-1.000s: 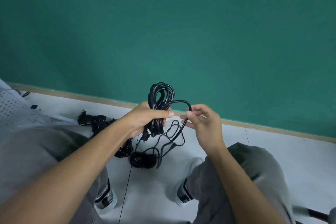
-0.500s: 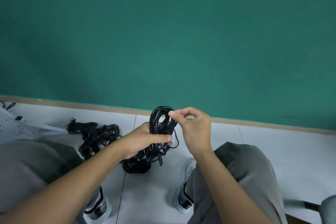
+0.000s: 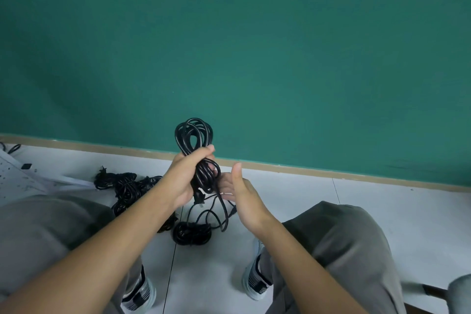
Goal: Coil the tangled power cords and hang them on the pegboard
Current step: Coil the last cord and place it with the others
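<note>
Head view: my right hand (image 3: 244, 199) has let go, palm open, after another wrap, while my left hand (image 3: 184, 176) clenches the nearly finished cord coil (image 3: 195, 135).

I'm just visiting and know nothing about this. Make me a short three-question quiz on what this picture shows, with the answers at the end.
1. True or false: the left hand is closed around the coiled cord.
2. Which fits the right hand? A. it clenches a plug. B. it is open, palm towards the cord, beside the coil. C. it rests on a knee.
3. Fill in: the other cords lie in a heap on the ____.

Key
1. True: its grip is round the middle of the coil, with loops standing above the fist.
2. B
3. floor, in front of the person's left knee.
</note>
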Motion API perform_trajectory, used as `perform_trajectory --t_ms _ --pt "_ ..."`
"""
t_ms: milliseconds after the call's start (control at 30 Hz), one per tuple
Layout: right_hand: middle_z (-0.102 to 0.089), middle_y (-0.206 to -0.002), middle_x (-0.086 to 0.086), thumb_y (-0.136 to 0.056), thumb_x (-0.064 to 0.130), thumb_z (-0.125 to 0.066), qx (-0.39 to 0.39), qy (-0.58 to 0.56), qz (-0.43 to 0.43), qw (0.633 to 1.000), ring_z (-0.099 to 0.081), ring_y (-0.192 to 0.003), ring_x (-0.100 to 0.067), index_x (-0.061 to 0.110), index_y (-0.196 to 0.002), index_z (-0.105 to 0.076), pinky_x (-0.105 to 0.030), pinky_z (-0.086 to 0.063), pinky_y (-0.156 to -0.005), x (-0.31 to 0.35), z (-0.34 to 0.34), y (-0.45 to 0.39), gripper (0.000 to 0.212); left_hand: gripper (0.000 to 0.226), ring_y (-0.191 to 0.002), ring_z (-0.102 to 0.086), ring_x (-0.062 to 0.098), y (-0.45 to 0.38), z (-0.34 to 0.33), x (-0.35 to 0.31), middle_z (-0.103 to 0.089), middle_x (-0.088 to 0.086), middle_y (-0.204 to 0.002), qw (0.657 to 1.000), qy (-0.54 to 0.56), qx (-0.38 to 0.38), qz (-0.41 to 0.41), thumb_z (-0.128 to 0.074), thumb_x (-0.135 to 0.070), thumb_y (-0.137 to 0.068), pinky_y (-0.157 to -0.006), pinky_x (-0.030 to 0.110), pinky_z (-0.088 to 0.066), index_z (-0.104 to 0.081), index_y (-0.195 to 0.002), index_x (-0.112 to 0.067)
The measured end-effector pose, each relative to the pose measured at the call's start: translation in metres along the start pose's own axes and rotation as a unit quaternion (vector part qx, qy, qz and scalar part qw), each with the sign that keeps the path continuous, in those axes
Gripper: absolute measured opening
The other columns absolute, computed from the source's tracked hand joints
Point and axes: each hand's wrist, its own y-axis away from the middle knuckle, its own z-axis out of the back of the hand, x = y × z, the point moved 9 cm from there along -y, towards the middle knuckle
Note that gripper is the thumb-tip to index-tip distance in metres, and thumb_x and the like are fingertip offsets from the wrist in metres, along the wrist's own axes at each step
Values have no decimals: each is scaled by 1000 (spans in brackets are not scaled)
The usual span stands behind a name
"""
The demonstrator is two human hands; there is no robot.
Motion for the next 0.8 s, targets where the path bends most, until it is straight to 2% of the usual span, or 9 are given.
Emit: perform_trajectory --t_ms 100,167,267,367,433,500,633,700,800 --pt "-77 -100 -2 -91 76 -14 29 88 -32 995 -73 -93 -15 23 -114 -70 -34 -53 -99 -11 -8 2 81 18 -57 -59 13 -9 18 -4 -61 -1 -66 998 27 -47 -11 -72 -27 -95 -60 27 -48 -65 -86 -13" --pt "-76 -88 -7 -100 68 -25 47 110 -49 992 -72 -80 -22 14 -113 -70 -35 -53 -90 -18 -14 6 72 17 -59 -63 11 -18 37 -10 -64 -1 -75 992 76 -101 -12 -73 -28 -95 -56 26 -50 -66 -99 -13" --pt "-67 -73 -3 -104 45 -53 68 79 -21 994 -65 -65 -20 6 -107 -71 -37 -48 -80 -19 -19 9 43 21 -68 -66 17 -24 67 -24 -66 2 -83 975 88 -200 -37 -75 -28 -93 -58 28 -55 -64 -102 -14" --pt "-54 -71 -4 -100 12 -64 80 67 18 994 -54 -63 -19 4 -112 -72 -27 -47 -70 -14 -19 10 17 23 -81 -64 22 -23 78 -28 -66 3 -88 967 -9 -244 -78 -74 -32 -93 -71 31 -53 -61 -92 -13" --pt "-52 -73 3 -101 4 -59 75 60 39 995 -51 -69 -17 15 -108 -74 -25 -47 -69 -5 -15 12 20 26 -72 -54 20 -19 70 -31 -58 4 -79 964 -104 -216 -112 -72 -33 -94 -64 29 -44 -57 -86 -14" --pt "-61 -74 12 -103 4 -53 58 77 59 994 -53 -70 -11 27 -106 -71 -24 -49 -72 3 -7 11 29 31 -63 -46 17 -19 56 -30 -49 3 -70 961 -174 -162 -139 -71 -33 -96 -61 29 -40 -53 -77 -17" --pt "-71 -83 14 -104 2 -49 2 96 99 990 -53 -71 -9 25 -111 -71 -21 -48 -77 16 17 8 32 34 -59 -46 6 -17 28 -24 -49 -17 -61 941 -286 -54 -172 -68 -33 -98 -61 23 -40 -51 -71 -23" --pt "-73 -83 9 -104 -1 -48 -27 72 107 991 -53 -74 -12 24 -110 -69 -22 -50 -79 22 27 9 33 40 -61 -43 8 -17 16 -14 -45 -11 -64 931 -326 8 -164 -64 -38 -101 -63 26 -38 -48 -72 -16" --pt "-74 -84 -1 -101 -1 -56 -66 41 110 991 -54 -72 -13 20 -103 -65 -19 -49 -76 28 38 9 23 51 -73 -54 14 -11 3 -3 -55 1 -77 917 -371 69 -133 -54 -54 -102 -76 34 -45 -62 -87 -6"
